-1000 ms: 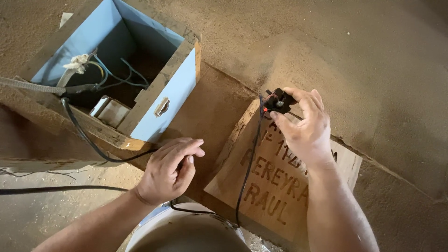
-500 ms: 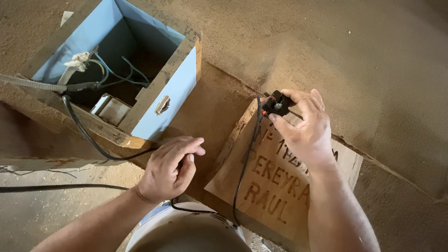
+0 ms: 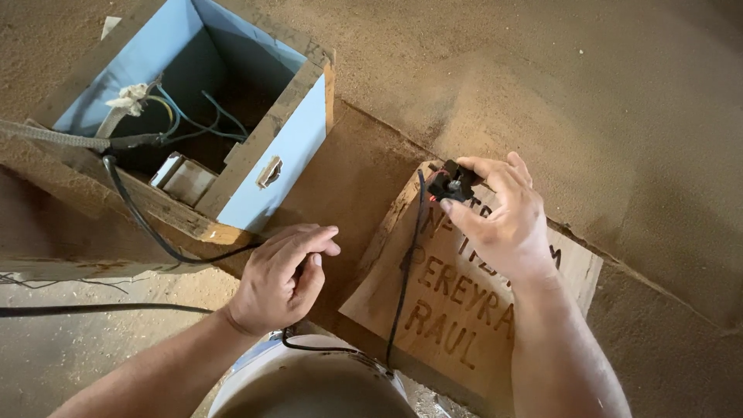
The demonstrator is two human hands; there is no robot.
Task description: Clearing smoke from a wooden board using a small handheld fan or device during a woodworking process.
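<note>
Head view: at far left, a blue-lined wooden box with loose wires is being left untouched. A black cable is being pinched in the left hand, its grip closed. At right, a small black plug is being gripped by the right hand over a lettered wooden board; wiring appears in hand, calling for steady alignment.

Place: a rough workshop or carpentry shed is suggested.
Surfaces: everything is coated in sawdust.
Fixtures: an open blue wooden box with loose wiring is seen.
Materials: a lettered wooden board is laid nearby.
</note>
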